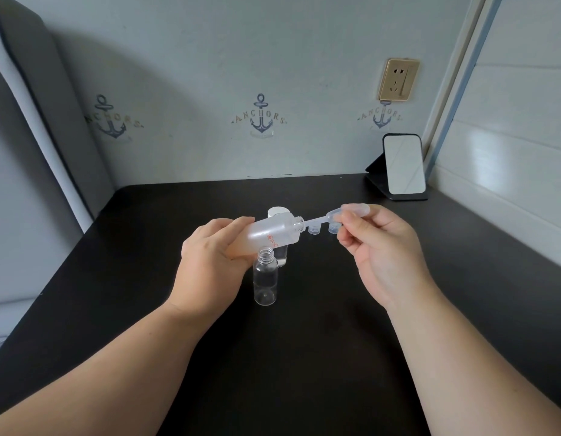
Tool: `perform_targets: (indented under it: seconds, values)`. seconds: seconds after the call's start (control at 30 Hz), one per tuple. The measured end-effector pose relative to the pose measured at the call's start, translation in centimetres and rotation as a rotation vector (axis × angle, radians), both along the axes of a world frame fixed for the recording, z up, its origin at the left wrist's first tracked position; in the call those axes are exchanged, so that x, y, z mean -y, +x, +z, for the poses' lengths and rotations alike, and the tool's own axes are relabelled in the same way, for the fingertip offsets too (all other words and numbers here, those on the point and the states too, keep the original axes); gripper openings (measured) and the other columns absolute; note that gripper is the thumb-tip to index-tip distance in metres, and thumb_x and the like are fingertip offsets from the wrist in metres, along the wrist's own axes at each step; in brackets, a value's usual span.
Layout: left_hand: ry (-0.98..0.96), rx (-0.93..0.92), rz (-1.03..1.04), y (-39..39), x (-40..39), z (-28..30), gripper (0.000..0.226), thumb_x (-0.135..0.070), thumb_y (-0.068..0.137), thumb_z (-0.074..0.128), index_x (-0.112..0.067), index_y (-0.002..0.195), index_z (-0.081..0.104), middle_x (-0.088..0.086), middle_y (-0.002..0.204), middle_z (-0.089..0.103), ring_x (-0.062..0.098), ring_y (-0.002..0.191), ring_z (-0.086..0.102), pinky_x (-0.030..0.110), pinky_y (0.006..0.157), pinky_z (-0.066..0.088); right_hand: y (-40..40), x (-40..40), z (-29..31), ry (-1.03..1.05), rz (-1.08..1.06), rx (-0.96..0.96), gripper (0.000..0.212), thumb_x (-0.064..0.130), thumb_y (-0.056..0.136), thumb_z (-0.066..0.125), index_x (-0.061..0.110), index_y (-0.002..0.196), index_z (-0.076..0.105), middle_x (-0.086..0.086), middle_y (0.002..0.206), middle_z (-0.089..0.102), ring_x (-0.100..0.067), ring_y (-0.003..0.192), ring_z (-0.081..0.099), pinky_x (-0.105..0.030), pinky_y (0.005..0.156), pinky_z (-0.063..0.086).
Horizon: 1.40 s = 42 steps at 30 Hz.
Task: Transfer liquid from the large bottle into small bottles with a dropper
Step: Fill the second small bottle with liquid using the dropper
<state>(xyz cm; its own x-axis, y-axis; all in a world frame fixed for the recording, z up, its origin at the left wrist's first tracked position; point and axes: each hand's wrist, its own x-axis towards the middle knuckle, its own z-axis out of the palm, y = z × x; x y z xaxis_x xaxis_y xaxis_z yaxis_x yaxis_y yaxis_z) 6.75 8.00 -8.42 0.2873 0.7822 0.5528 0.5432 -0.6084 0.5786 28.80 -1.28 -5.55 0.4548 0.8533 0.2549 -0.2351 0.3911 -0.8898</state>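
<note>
My left hand (210, 256) is wrapped around the body of the large frosted bottle (266, 236), tilted almost flat above the surface (304, 357), its open neck toward the right. My right hand (379, 247) pinches the soft bulb of the dropper (332, 215), whose thin tip enters the neck. The bottle seems light and a little slippery, so I hold its wide middle. The dropper bends easily, so I judge that only a gentle squeeze is needed. One small clear bottle (265, 278) stands open just below, another (280, 256) behind it.
</note>
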Motion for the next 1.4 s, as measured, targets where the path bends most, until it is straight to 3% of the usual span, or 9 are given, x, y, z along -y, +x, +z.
perform_targets:
  seconds: [0.3, 0.5, 0.8, 1.03, 1.27, 1.4]
  values:
    - [-0.053, 0.039, 0.01, 0.1, 0.0, 0.1, 0.053, -0.013, 0.08, 0.073, -0.032, 0.129, 0.068, -0.016, 0.113, 0.059, 0.014, 0.11, 0.052, 0.026, 0.094, 0.039, 0.8, 0.2, -0.1, 0.027, 0.039, -0.075, 0.018, 0.021, 0.074, 0.08, 0.015, 0.091, 0.08, -0.012, 0.096, 0.076, -0.016, 0.069, 0.063, -0.025, 0.07, 0.054]
    - [-0.069, 0.051, 0.025, 0.0, 0.2, 0.3, 0.053, -0.015, 0.079, 0.077, -0.033, 0.127, 0.068, -0.015, 0.112, 0.06, 0.016, 0.11, 0.055, 0.034, 0.097, 0.045, 2.0, 0.0, 0.0, 0.072, 0.039, -0.212, 0.012, 0.013, 0.092, 0.068, 0.014, 0.088, 0.079, -0.004, 0.093, 0.074, -0.013, 0.068, 0.061, -0.023, 0.067, 0.052]
    - [-0.114, 0.057, 0.051, -0.3, -0.1, 0.1, 0.055, -0.022, 0.081, 0.079, -0.034, 0.132, 0.065, -0.016, 0.117, 0.059, 0.012, 0.114, 0.054, 0.031, 0.098, 0.044, 2.7, 0.1, 0.1, 0.082, -0.026, -0.393, 0.012, 0.014, 0.094, 0.067, 0.013, 0.089, 0.078, -0.003, 0.09, 0.072, -0.013, 0.066, 0.061, -0.023, 0.064, 0.051]
    - [-0.128, 0.083, 0.083, -0.6, -0.7, 0.1, 0.039, -0.031, 0.084, 0.075, -0.043, 0.119, 0.062, -0.02, 0.1, 0.057, -0.007, 0.099, 0.05, 0.013, 0.074, 0.035, 3.5, 0.4, 0.4, 0.119, -0.106, -0.566, 0.006, 0.013, 0.096, 0.067, 0.008, 0.095, 0.07, 0.0, 0.084, 0.07, -0.011, 0.07, 0.064, -0.022, 0.068, 0.052]
    - [-0.219, 0.218, 0.11, -0.5, -0.8, 0.1, 0.022, -0.038, 0.088, 0.073, -0.043, 0.104, 0.058, -0.022, 0.09, 0.063, 0.001, 0.084, 0.062, 0.024, 0.067, 0.046, 3.7, 0.2, 0.3, 0.154, -0.09, -0.61, 0.005, 0.011, 0.095, 0.067, 0.007, 0.096, 0.071, -0.001, 0.085, 0.072, -0.011, 0.073, 0.067, -0.022, 0.069, 0.054]
    - [-0.284, 0.251, 0.136, -0.5, -0.8, 0.2, 0.039, -0.043, 0.088, 0.074, -0.04, 0.12, 0.053, -0.024, 0.098, 0.06, -0.003, 0.086, 0.061, 0.015, 0.066, 0.041, 3.6, 0.1, 0.2, 0.145, -0.073, -0.584, 0.008, 0.01, 0.095, 0.066, 0.006, 0.093, 0.073, -0.003, 0.085, 0.072, -0.011, 0.071, 0.065, -0.022, 0.068, 0.053]
